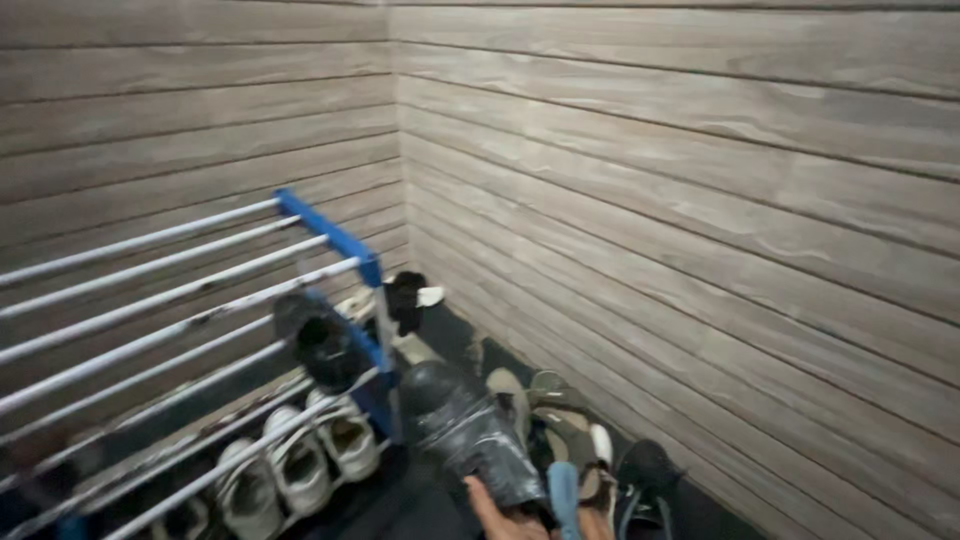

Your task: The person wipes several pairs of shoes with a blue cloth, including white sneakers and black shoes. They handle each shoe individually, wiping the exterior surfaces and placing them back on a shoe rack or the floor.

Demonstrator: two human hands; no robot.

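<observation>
Black, scuffed shoe rises sole-up from a hand reaching in at the bottom edge, fingers curled around its heel, beside the blue-ended shoe rack.

The black shoe low in the middle of the frame looks like worn leather or rubber, dull with scuffed grey smears. At left, the shoe rack has chipped white-painted metal rails and glossy blue plastic end pieces, with white fabric sneakers below. The walls are matt, grainy grey wood-look planks.
</observation>
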